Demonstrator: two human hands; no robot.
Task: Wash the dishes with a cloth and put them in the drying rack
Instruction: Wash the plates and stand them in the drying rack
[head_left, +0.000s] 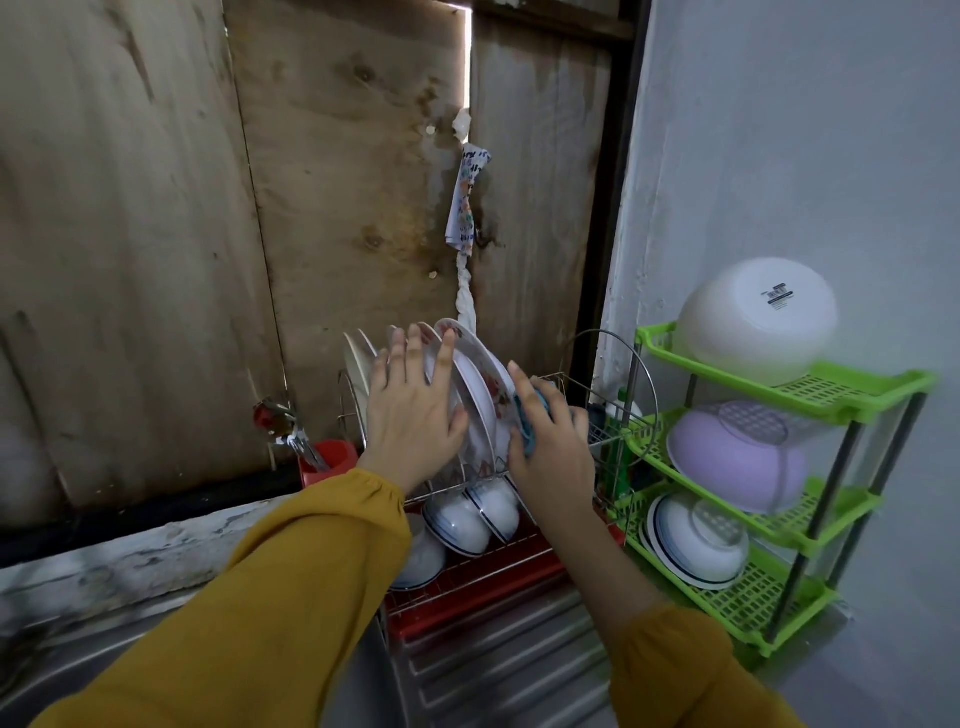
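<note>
A wire drying rack (571, 382) on a red tray (483, 597) stands on the steel drainboard. Several white plates stand upright in its top row; the nearest flowered plate (478, 364) leans right. My left hand (410, 410) lies with straight fingers against the plates' rims, thumb touching the flowered plate. My right hand (550, 441) grips a blue cloth (532, 415) pressed against that plate's right face. White bowls with blue rims (478, 514) sit upside down in the lower tier.
A green plastic shelf (810, 395) at the right holds a white basin, a purple basin and blue-rimmed bowls. A red cutlery holder (324, 460) with utensils stands left of the rack. A patterned rag (465, 202) hangs on the wooden wall. A green bottle (618, 452) sits between rack and shelf.
</note>
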